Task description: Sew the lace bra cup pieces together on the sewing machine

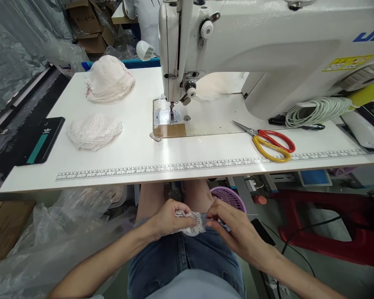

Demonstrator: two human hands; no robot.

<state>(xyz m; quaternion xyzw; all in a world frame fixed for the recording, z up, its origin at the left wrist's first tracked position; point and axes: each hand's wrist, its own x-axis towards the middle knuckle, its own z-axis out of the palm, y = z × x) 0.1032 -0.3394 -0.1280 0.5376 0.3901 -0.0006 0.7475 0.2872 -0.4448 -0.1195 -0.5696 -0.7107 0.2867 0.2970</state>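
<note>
Above my lap, my left hand is closed on a small piece of white lace fabric, its thumb lying over the cloth. My right hand is at the right end of the lace, thumb and forefinger brought close together. Whatever those fingertips pinch is too small to make out. On the table, a white lace piece lies at the left, with a stack of white cloth pieces behind it. A white sewing machine stands over the table, its needle and presser foot above the metal plate.
Scissors with red and yellow handles lie across the printed ruler on the table. A phone rests at the left edge, a coil of cord at the right. Below are a purple basket and a red stool.
</note>
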